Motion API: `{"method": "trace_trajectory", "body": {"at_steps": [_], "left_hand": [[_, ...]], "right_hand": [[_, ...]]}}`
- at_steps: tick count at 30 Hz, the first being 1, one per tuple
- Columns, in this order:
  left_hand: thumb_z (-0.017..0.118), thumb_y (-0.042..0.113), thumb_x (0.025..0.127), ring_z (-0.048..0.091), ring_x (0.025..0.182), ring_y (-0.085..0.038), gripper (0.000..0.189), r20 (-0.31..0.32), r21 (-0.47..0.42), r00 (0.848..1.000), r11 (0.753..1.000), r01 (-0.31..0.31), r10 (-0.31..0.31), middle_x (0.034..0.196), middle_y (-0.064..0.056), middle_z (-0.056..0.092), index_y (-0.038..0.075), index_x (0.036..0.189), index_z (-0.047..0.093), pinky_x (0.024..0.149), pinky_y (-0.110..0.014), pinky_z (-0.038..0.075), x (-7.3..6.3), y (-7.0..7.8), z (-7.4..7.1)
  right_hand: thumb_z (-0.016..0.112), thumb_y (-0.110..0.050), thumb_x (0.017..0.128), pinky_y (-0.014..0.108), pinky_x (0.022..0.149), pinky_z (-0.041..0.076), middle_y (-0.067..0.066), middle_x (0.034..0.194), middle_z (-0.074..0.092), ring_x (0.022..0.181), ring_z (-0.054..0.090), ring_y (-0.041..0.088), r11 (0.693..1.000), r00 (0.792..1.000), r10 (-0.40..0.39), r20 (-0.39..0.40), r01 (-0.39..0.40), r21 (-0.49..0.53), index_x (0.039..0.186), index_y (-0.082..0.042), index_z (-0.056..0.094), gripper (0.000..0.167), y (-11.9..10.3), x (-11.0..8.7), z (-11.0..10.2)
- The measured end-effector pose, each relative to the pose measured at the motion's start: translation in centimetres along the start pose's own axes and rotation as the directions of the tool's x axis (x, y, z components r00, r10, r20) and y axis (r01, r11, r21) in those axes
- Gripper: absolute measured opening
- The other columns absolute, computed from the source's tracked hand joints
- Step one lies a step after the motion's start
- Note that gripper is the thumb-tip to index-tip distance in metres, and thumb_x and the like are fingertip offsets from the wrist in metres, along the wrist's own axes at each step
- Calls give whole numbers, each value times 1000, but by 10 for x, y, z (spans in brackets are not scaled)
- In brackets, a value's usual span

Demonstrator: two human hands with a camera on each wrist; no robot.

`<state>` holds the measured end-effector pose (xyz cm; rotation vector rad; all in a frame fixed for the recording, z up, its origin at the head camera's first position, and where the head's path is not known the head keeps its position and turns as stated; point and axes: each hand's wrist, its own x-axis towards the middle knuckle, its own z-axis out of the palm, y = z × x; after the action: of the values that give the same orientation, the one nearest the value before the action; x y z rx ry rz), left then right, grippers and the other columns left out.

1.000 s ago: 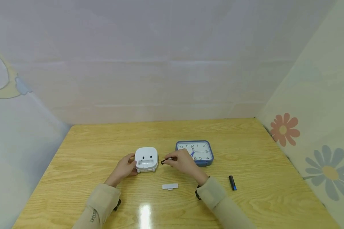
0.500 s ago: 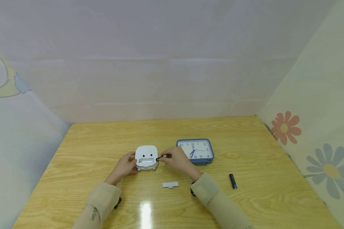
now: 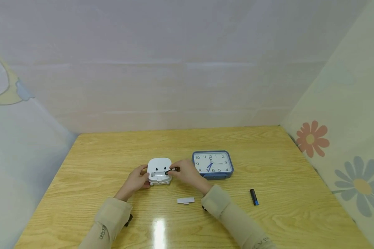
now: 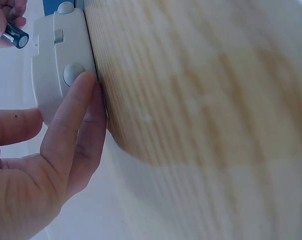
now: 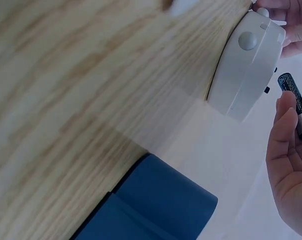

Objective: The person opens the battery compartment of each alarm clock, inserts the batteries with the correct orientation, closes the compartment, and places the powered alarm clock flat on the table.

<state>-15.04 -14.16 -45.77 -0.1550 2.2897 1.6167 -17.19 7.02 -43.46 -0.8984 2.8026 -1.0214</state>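
Note:
A small white device (image 3: pixel 159 162) with rounded corners, two round feet and two black knobs lies on the table, its battery compartment (image 3: pixel 157 174) facing up, uncovered. My left hand (image 3: pixel 137 179) holds it by its left side; in the left wrist view the thumb presses the edge and a fingertip meets a foot (image 4: pixel 74 74). Between thumb and fingers, my right hand (image 3: pixel 187 172) pinches a dark AA-type battery (image 5: pixel 288 84). In the head view the battery's free end overlaps the compartment's right end; both wrist views show it tilted above the device.
A blue-framed clock (image 3: pixel 212 162) lies face up just right of the device. A white compartment cover (image 3: pixel 185 200) lies in front. Farther right is a second battery (image 3: pixel 254 197), black with a blue end. Walls stand behind the wooden table (image 3: pixel 118 145) and at its sides.
My right hand has moved left with the battery, from beside the blue clock to over the device's compartment. My left hand keeps its hold on the device.

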Motion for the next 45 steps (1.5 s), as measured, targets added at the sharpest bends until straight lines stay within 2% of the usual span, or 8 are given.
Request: {"method": "trace_trajectory", "body": {"at_steps": [7,15,22,27,32,38,45], "left_hand": [[39,1,95,61,76,-23,43,-5,-3,1000,1000,-8,8,115,-29,46,-6,136,30,65,-36,56,1,-1,1],[39,1,95,61,77,-24,43,-4,-2,1000,1000,-15,15,115,-30,46,-7,136,30,66,-35,56,0,-2,1],[39,2,95,62,79,-25,43,-3,12,1000,1000,-16,16,118,-31,45,-7,136,29,67,-36,55,0,-1,0],[39,2,95,62,78,-25,43,-1,10,1000,1000,-14,14,117,-30,46,-7,136,30,66,-36,55,-1,-2,1],[39,1,95,61,77,-24,43,-1,2,1000,1000,-9,9,118,-31,45,-7,137,28,65,-36,56,0,-1,1],[38,1,95,61,78,-24,43,-2,3,1000,1000,-11,11,119,-31,44,-7,137,28,66,-35,55,0,-2,1],[39,2,95,61,79,-25,44,0,7,1000,1000,-13,13,119,-32,44,-7,137,28,67,-36,55,0,-3,1]], "right_hand": [[68,-20,81,15,51,38,-1,69,62,56,46,4,997,1000,-28,3,28,-75,88,-5,72,17,-2,4,5],[68,-22,82,15,50,39,-1,72,63,58,46,4,997,1000,20,23,-19,-77,85,-7,69,15,-5,5,10],[69,-25,81,15,48,39,-7,65,56,55,45,3,996,996,58,65,-53,-68,82,-11,65,15,-5,5,10],[70,-20,80,16,50,38,-6,68,58,57,46,4,992,994,25,105,-12,-122,88,-10,67,14,-3,5,10],[67,-15,80,16,53,40,-2,77,63,61,48,5,984,993,19,118,3,-178,96,-10,69,17,-4,4,9],[66,-13,80,16,56,41,1,86,63,67,49,7,982,995,-6,95,24,-189,97,-9,71,18,-5,3,8],[66,-8,78,16,56,41,1,79,59,66,47,9,980,998,-39,43,46,-192,90,-7,70,13,-7,3,10]]}}
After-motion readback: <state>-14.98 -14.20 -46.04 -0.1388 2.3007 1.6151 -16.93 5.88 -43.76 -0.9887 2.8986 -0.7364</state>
